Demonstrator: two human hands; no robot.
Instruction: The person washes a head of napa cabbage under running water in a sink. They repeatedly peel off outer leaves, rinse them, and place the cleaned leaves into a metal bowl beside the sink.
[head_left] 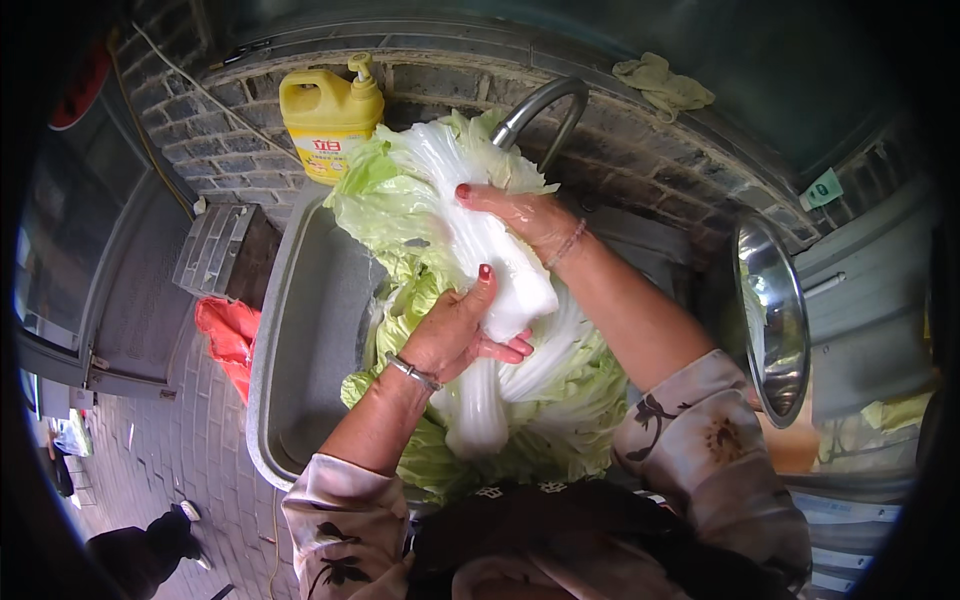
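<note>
A large wet napa cabbage leaf [455, 185], with a thick white stem and pale green frilly edges, is held up over the grey sink [318, 330]. My left hand [458, 332] supports its stem end from below, thumb on top. My right hand [525, 218] grips the leaf's right side higher up, thumb across the white rib. Beneath both hands lies a heap of more cabbage leaves [545, 400], white stems and green edges mixed, filling much of the sink. The metal faucet [540, 105] arches just behind the held leaf.
A yellow detergent jug [330, 115] with a pump stands at the sink's back left corner, against the brick wall [430, 85]. A cloth [663, 85] lies on the ledge. To the right is a steel bowl [790, 340]. A red bag [228, 340] sits left of the sink.
</note>
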